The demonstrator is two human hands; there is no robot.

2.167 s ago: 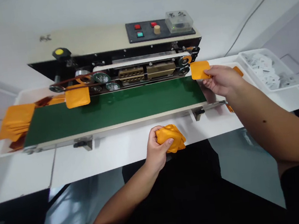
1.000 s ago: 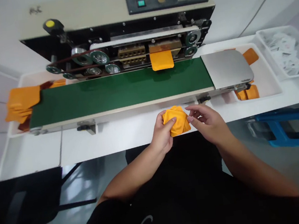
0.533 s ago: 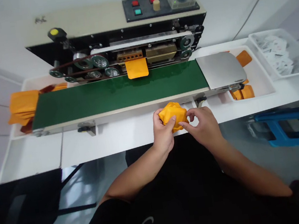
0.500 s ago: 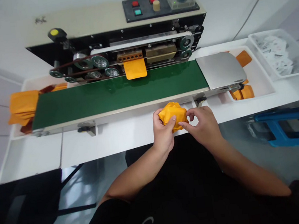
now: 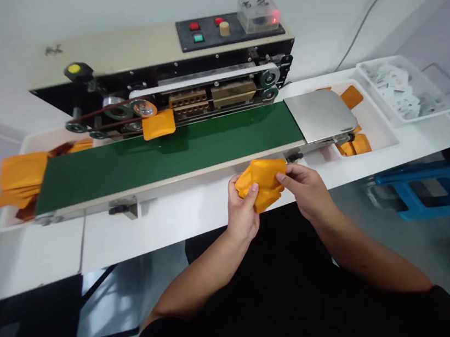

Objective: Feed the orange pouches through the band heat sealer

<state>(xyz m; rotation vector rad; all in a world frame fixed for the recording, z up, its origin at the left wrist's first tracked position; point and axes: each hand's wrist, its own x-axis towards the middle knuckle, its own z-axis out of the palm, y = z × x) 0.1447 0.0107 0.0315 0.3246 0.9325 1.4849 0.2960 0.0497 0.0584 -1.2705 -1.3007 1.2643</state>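
Observation:
Several orange pouches (image 5: 266, 177) are fanned out between my two hands, just in front of the sealing machine. My left hand (image 5: 242, 207) grips them from the left, thumb across the front. With thumb and fingers, my right hand (image 5: 306, 188) pinches the upper right pouch at its edge. Another orange pouch (image 5: 159, 125) sticks out of the band sealing machine (image 5: 111, 56), by the rollers above the green conveyor belt (image 5: 125, 165). What the pouches contain, if anything, I cannot see.
At the left end, orange pouches (image 5: 22, 172) pile up in a white bin. A white bin (image 5: 381, 126) on the right holds more pouches, beside a clear tray (image 5: 428, 108) of small white packets. A blue stool (image 5: 431, 191) stands at lower right.
The pouch in the machine has travelled left along the belt. The pouches in my hands are spread wider, with my right hand now pinching one. The indicator light turned from green to red.

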